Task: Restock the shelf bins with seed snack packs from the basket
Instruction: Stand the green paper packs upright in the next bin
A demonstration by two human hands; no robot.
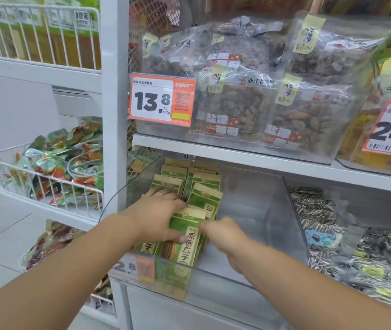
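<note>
A shop aisle: white shelving (249, 154) runs across the view, with wire racks (47, 184) of foil snack bags hung on the end panel at the left. On the upper shelf, clear bags of nuts (235, 108) stand behind an orange price tag (162, 100), so the price reads from the front.

Below, a clear bin (256, 234) holds the green seed packs (191, 236). They stand upright in two rows at the bin's left side, faces forward, running from the back to the front wall; the right part of the bin looks bare. Standing them on edge, I judge, keeps the printed fronts readable and lets more fit in each row.

The left hand (160, 216) lies over the tops of the left row, its fingers reaching onto the row behind and its thumb pressed against the face of the front pack, likely holding the stack together so it does not topple. The right hand (225, 234) comes in from the right, fingers against the side of the front packs; it is blurred, so whether it pinches a pack or only pushes I cannot tell. The two hands sit close, either side of the front packs.

The next bin right holds clear bags of striped seeds (318, 215). The basket is not in view.
</note>
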